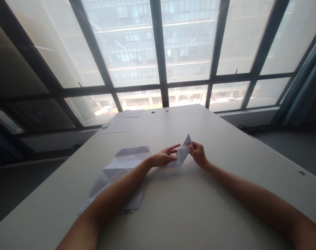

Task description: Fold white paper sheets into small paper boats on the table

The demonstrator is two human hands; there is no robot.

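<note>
A small piece of white folded paper (183,151) with a pointed top is held tilted just over the white table. My right hand (198,152) pinches its upper right edge between thumb and fingers. From the other side, my left hand (164,157) reaches to the paper with its fingers spread apart. One of its lower fingers rests against the paper's face. Left of the hands lies a larger creased white sheet (121,163), on top of other sheets and partly hidden by my left forearm.
More white sheets (118,125) lie at the table's far left, beside a small white item (105,125) I cannot make out. The white table (199,215) narrows toward large windows (189,41). A blue curtain (301,93) hangs at the right, with dark cables (248,130) on the floor.
</note>
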